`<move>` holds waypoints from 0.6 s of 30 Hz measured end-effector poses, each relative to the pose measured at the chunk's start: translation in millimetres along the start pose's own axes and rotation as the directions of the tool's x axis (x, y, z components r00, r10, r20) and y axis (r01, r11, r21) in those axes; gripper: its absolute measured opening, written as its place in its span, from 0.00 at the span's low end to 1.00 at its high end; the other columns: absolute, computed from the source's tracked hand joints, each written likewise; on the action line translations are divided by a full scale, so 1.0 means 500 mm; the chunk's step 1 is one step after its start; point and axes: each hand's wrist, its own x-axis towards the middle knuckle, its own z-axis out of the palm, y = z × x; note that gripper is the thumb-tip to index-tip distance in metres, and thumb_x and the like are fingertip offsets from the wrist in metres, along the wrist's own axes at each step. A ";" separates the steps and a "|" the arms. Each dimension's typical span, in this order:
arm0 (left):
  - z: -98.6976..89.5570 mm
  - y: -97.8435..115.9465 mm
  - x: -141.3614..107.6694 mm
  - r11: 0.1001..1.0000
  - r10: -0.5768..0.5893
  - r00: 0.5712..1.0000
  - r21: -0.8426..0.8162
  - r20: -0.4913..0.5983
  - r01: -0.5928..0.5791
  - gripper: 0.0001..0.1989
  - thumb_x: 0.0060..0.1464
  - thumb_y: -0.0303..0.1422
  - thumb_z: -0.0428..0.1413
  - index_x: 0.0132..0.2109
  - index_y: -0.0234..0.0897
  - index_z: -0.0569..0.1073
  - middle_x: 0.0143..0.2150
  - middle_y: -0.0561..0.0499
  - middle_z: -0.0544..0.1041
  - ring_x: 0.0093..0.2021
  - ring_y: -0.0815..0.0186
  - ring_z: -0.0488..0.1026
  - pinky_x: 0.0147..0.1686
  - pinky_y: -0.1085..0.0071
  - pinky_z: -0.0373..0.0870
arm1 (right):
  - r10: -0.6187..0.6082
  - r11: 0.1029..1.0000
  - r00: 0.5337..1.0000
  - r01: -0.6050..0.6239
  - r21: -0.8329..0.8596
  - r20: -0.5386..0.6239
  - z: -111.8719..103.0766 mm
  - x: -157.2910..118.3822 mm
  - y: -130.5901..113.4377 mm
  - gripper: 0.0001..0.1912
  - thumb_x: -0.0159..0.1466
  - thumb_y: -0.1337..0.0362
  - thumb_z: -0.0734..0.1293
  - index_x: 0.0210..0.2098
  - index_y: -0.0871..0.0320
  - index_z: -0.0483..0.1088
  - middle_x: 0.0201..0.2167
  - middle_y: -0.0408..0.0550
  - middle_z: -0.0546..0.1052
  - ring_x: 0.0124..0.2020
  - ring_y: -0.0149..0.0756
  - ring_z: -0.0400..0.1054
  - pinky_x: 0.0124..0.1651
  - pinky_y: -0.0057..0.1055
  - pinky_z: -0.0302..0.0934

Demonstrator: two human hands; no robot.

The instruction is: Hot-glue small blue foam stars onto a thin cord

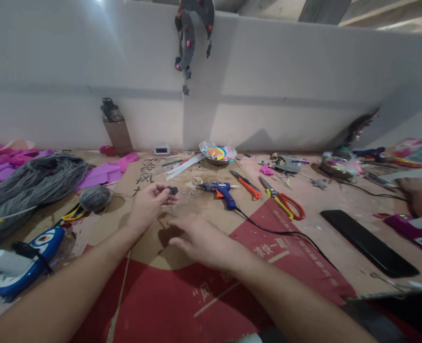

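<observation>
My left hand pinches a small dark grey piece, perhaps wound yarn, between thumb and fingertips above the cardboard sheet. A grey yarn ball lies to the left, and a thin strand runs from it toward that hand. My right hand hovers just below and to the right, slightly blurred, its thumb and forefinger apart and nothing visible between them. Beyond it a blue glue gun rests on its side, with its black cord trailing right.
An orange utility knife and red-and-yellow scissors lie right of the glue gun. A black phone-like slab is farther right, near another person's hand. Grey yarn hanks and a blue fan-like device are left.
</observation>
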 end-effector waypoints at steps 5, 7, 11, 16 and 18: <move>-0.008 0.009 0.016 0.927 -0.078 0.994 -0.373 -0.072 0.046 0.03 0.51 0.27 0.57 0.35 0.33 0.71 0.30 0.50 0.78 0.28 0.72 0.76 0.30 0.79 0.74 | -0.047 0.999 0.998 0.047 -0.014 0.029 -0.011 0.006 -0.012 0.12 0.61 0.64 0.67 0.46 0.53 0.69 0.44 0.47 0.77 0.47 0.40 0.69 0.53 0.41 0.55; -0.015 0.013 0.023 0.875 -0.115 0.990 -0.480 -0.087 0.060 0.02 0.53 0.25 0.55 0.35 0.31 0.72 0.30 0.48 0.78 0.26 0.74 0.75 0.27 0.82 0.73 | 0.014 1.000 0.996 -0.012 0.026 -0.087 -0.033 0.008 0.005 0.13 0.64 0.64 0.63 0.48 0.54 0.70 0.46 0.49 0.76 0.47 0.38 0.69 0.50 0.35 0.59; -0.024 0.020 0.029 0.844 -0.118 0.991 -0.532 -0.068 0.064 0.04 0.54 0.24 0.54 0.35 0.30 0.74 0.30 0.48 0.78 0.25 0.74 0.74 0.24 0.83 0.73 | 0.256 0.939 0.893 -0.320 -0.125 -0.369 -0.092 0.001 0.076 0.15 0.66 0.61 0.57 0.46 0.58 0.72 0.46 0.54 0.76 0.47 0.40 0.69 0.51 0.37 0.59; -0.014 0.020 0.014 0.905 -0.082 0.995 -0.423 -0.052 0.052 0.05 0.49 0.27 0.58 0.37 0.34 0.73 0.33 0.50 0.77 0.27 0.72 0.75 0.16 0.82 0.67 | 0.612 0.658 0.666 -0.728 -0.192 -0.427 -0.113 -0.008 0.179 0.16 0.56 0.61 0.67 0.40 0.67 0.72 0.44 0.69 0.74 0.49 0.56 0.67 0.50 0.44 0.59; -0.006 0.015 0.007 0.923 -0.077 0.994 -0.381 -0.072 0.044 0.07 0.47 0.28 0.61 0.35 0.35 0.72 0.30 0.53 0.75 0.24 0.74 0.72 0.15 0.83 0.64 | 0.633 0.656 0.638 -0.743 -0.133 -0.438 -0.105 -0.007 0.208 0.13 0.53 0.65 0.68 0.37 0.65 0.73 0.41 0.67 0.75 0.47 0.56 0.68 0.48 0.43 0.59</move>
